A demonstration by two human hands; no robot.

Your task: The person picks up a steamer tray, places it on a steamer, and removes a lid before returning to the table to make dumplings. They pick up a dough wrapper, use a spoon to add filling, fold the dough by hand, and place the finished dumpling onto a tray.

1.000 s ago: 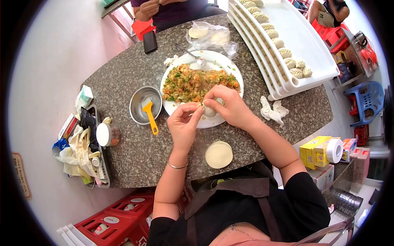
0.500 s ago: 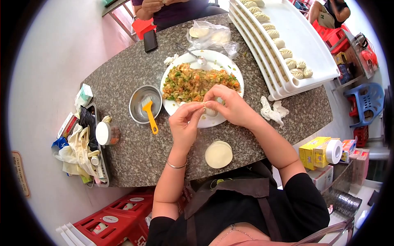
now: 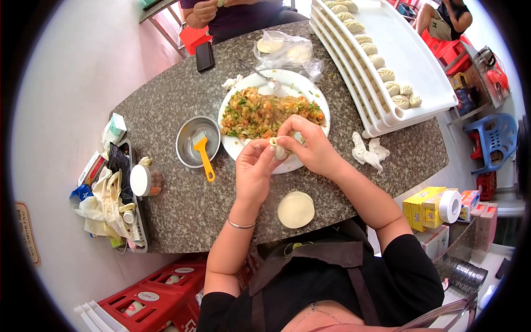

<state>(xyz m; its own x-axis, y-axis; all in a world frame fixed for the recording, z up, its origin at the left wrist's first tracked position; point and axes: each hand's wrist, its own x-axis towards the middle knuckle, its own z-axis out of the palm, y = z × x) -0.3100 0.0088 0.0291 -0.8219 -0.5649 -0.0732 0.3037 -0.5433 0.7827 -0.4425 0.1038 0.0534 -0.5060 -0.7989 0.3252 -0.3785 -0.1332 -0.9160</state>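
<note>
Between my fingertips is a small dumpling [image 3: 281,152], over the near edge of a white plate [image 3: 231,145] that holds chopped filling [image 3: 265,113]. My left hand [image 3: 255,172] pinches its left side, and my right hand [image 3: 311,145] pinches its upper right side. The fingers hide part of it. Nearer to me lies a stack of round dough wrappers [image 3: 296,209] on the stone table. A metal spoon [image 3: 273,83] rests on the plate's far rim.
A metal bowl [image 3: 185,146] with a yellow-handled brush [image 3: 206,159] stands left. Stacked white trays [image 3: 420,61] of dumplings are at the back right. Crumpled tissue [image 3: 369,151], a phone [image 3: 204,57], a lidded jar [image 3: 140,180] and a plastic bag [image 3: 296,52] surround the plate. Across sits another person [image 3: 238,14].
My left hand has shifted slightly right and its fingers have moved along the dumpling, so more of the dumpling shows. My right hand has barely moved.
</note>
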